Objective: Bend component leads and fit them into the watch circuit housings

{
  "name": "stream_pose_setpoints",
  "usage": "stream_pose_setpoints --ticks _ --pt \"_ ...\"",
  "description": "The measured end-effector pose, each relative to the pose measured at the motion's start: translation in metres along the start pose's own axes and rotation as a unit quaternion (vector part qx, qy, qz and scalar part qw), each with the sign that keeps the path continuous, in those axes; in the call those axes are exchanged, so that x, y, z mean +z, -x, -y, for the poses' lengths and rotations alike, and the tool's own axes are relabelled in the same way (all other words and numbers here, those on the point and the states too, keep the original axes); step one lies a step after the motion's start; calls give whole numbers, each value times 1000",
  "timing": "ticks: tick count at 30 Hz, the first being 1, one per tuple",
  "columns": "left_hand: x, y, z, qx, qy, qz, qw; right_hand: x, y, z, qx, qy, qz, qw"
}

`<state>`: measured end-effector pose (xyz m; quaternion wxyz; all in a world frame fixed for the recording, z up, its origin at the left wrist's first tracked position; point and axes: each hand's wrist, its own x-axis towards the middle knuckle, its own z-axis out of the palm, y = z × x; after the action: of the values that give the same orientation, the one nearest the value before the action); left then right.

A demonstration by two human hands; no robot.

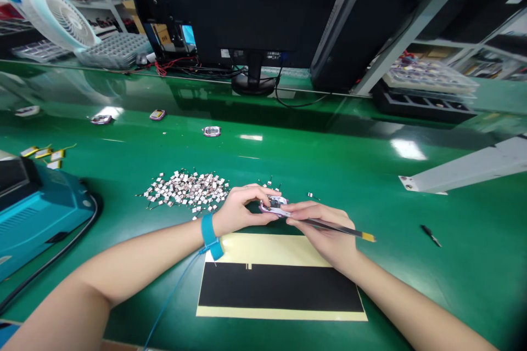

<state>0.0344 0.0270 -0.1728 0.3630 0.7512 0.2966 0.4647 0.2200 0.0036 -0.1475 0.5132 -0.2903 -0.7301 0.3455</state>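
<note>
My left hand pinches a small pink-and-white device with an exposed circuit board, holding it just above the green bench. My right hand grips slim black tweezers with a yellow-wrapped end, their tip reaching the device's near side. A blue wrist strap circles my left wrist, and its thin cord runs toward the bench's front edge. Beneath my hands lies a black-and-cream mat. To the left of my left hand is a heap of tiny white-and-copper components.
Several similar devices lie farther back on the bench, with small yellow batteries at the left. A teal machine stands at the left edge, a white bracket at the right. A monitor and stacked trays stand behind.
</note>
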Motion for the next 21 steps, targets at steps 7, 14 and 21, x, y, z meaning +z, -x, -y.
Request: stream_pose_setpoints --ticks 7,14,21 --pt "1 -1 0 11 -9 -2 1000 0 1 0 7 -1 -7 1000" --pt "1 -1 0 9 -9 -2 1000 1 3 -1 20 -7 -14 1000" --pt "2 0 1 -5 9 -3 1000 2 6 -1 33 -27 -19 999"
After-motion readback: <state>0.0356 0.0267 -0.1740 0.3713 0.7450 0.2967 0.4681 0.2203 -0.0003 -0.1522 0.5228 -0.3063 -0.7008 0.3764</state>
